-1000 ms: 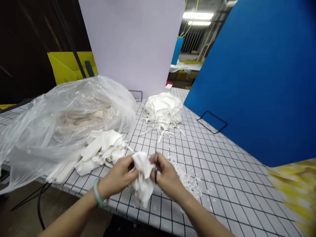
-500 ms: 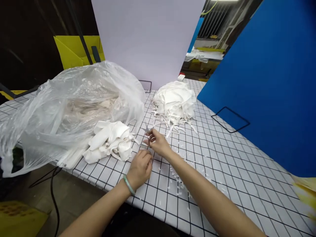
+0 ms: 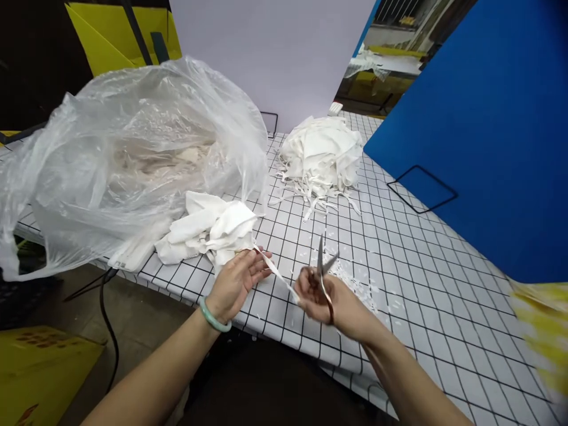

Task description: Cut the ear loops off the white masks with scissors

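Clear plastic bag point(image 3: 110, 148) contents veiled, yellow object point(image 3: 539, 331) blurred at right edge

Nothing readable here, honestly. No labels, brand names or numbers show on the clear plastic bag point(image 3: 133, 142), the white fabric pieces point(image 3: 208, 228), the scissors point(image 3: 323, 269) or the blue board point(image 3: 479, 118). The table point(image 3: 421, 307) only has a plain black grid, no writing.
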Tool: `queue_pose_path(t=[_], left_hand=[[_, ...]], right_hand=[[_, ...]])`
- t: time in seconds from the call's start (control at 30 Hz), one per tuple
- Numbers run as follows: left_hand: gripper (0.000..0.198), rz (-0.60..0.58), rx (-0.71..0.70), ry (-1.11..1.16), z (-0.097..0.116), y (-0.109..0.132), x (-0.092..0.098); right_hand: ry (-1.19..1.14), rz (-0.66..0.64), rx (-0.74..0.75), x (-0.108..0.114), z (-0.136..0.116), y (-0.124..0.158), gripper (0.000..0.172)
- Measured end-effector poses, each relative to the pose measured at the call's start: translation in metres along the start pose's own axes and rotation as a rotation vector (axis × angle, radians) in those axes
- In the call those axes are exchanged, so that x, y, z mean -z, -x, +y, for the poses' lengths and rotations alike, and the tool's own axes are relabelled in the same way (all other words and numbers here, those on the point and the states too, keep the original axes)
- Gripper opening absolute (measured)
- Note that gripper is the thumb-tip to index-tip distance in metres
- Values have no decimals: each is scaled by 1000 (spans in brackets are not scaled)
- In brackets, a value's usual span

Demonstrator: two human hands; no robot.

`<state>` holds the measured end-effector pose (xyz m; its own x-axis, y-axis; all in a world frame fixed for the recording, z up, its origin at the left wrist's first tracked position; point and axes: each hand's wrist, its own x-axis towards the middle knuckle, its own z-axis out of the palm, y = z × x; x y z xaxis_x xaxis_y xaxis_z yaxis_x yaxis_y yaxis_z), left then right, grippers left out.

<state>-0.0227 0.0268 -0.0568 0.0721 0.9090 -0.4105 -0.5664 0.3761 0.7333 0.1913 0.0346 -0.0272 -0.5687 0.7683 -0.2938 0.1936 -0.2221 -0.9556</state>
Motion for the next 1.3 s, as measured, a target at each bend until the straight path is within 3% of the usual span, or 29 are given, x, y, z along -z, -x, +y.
queue_pose_path(t=[0.07,0.17,0.27,0.33,0.4,0.43,0.53,0.6,0.67,0.73,0.77,0.83,0.87,0.9,0.97,1.03,1.13,1.3], left_hand=[[20,-30,34,54,4,3,-12],[19,-110,-9,29,30,3,-33],[31,-179,-96,-73,90,-9,-57],[31,-89,-293,-191,137,-23,-70],[34,14,-621,-479,175,-38,-74],[35,46,-654,-673,188,-46,-73],[18,121,-488,-1099,201,-58,-63],[11,176,-381,-1284,195,-50,-60],[19,142,-449,-1299,182,-27,-64],[25,-71,-599,-1104,157,3,-71],[25,-220,-586,-990,139,17,-73],[22,-544,-350,-838,94,36,-68],[20,-593,-200,-769,68,40,-62],[20,-583,-56,-681,44,42,-52],[19,-418,149,-445,4,40,-29],[26,-253,248,-265,-17,38,-8],[32,-173,245,-241,-19,42,8],[21,-188,73,-402,-2,55,6]], right_hand=[[-51,-86,-74,-8,10,32,30],[-125,-90,-63,-16,18,46,31],[-218,25,104,-16,6,28,30],[-228,127,211,-15,-8,12,28],[-199,225,286,-15,-17,0,26],[-181,259,309,-16,-18,-4,25],[-126,330,299,-15,-9,-5,25],[-103,382,247,-11,-1,-4,28],[-110,444,222,-5,3,-6,32],[-134,506,239,0,1,-12,35],[-149,524,248,2,-1,-15,36],[-185,521,241,4,-1,-22,39],[-208,499,221,4,1,-25,40],[-233,467,193,3,5,-26,41],[-281,400,135,0,17,-27,40],[-305,348,89,-5,28,-25,40],[-232,314,97,-10,37,-20,35],[148,197,185,-18,42,-21,26]])
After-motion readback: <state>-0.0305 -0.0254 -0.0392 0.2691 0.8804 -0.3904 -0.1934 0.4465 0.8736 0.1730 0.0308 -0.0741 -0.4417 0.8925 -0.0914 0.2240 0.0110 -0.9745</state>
